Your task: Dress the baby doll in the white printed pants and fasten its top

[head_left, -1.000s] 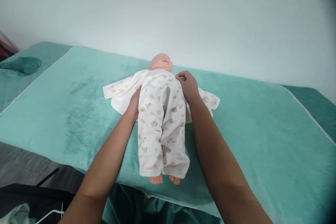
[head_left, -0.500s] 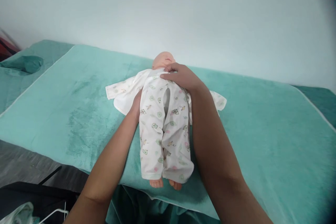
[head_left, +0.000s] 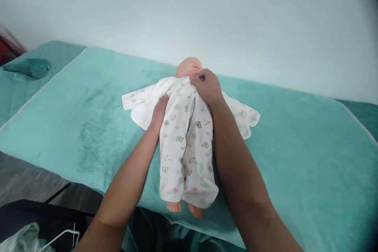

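A baby doll (head_left: 189,67) lies on its back on a teal towel (head_left: 88,106), head toward the wall, bare feet at the near edge. It wears a white printed romper (head_left: 186,145) whose sleeves spread flat to both sides. My left hand (head_left: 158,112) presses against the doll's left flank, fingers tucked at the cloth. My right hand (head_left: 206,86) rests on the chest just below the chin, fingers curled and pinching the romper's collar edge.
The towel covers a bed that runs to a pale wall behind. A dark green pillow (head_left: 28,67) lies at the far left. A white hanger (head_left: 59,238) and a crumpled bag (head_left: 20,238) sit on the floor at lower left.
My right hand moved from the doll's right shoulder to the collar at mid-chest and closed on the cloth. The gap down the romper's front has narrowed. My left hand slid slightly up the flank.
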A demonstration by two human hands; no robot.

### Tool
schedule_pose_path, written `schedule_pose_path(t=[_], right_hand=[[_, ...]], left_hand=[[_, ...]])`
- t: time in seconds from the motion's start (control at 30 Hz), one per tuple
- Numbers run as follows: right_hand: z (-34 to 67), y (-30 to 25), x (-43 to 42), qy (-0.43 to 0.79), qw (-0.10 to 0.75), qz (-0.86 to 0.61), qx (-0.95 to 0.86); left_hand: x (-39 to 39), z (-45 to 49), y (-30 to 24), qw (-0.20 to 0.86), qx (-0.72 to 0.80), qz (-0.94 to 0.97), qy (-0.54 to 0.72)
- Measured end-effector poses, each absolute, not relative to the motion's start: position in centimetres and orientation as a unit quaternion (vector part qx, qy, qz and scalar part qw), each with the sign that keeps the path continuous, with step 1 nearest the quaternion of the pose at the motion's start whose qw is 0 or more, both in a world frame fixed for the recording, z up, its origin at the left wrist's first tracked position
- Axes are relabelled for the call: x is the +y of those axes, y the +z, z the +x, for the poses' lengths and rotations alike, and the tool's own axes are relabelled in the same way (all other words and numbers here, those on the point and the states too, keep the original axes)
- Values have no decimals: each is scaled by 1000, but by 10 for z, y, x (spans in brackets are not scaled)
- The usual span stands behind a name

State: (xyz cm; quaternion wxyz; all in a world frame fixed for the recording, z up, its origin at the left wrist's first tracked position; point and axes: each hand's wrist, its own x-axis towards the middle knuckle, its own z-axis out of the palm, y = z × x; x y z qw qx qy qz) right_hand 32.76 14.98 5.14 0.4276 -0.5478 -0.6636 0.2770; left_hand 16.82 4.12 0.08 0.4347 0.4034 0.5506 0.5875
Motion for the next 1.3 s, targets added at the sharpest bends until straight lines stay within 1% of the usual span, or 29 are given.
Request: schedule_pose_path(t=[0.13, 0.2, 0.4, 0.47, 0.6, 0.63, 0.7, 0.77, 0.87, 0.97, 1.03, 1.13, 1.23, 1.3], right_hand=[[331, 48, 141, 307, 448, -522, -658], [331, 47, 141, 315, 459, -507, -658], [338, 44, 142, 346, 461, -481, -660], [344, 40, 142, 355, 478, -467, -654], [351, 31, 141, 366, 526, -441, -629], [351, 29, 141, 366, 533, -435, -627], [352, 29, 141, 356, 534, -437, -630], [355, 31, 140, 333, 510, -471, -638], [368, 38, 139, 316, 434, -526, -660], [384, 46, 138, 343, 367, -531, -682], [394, 51, 136, 368, 332, -516, -699], [402, 55, 134, 405, 301, -481, -717], [404, 53, 135, 414, 287, -468, -726], [404, 49, 137, 411, 298, -460, -728]], left_hand=[[37, 166, 2, 283, 575, 462, 613], [37, 165, 1, 227, 579, 472, 625], [38, 159, -6, 219, 578, 511, 597], [40, 154, -5, 180, 580, 543, 579], [55, 142, 9, 48, 580, 605, 543], [61, 140, 13, 37, 583, 616, 529], [74, 135, 21, 69, 584, 644, 490], [84, 130, 25, 139, 574, 665, 458], [91, 121, 26, 227, 548, 676, 437], [93, 113, 28, 276, 536, 688, 404], [94, 111, 31, 287, 540, 696, 376], [94, 114, 36, 272, 548, 704, 359], [92, 121, 37, 238, 565, 693, 378], [92, 126, 34, 220, 579, 679, 395]])
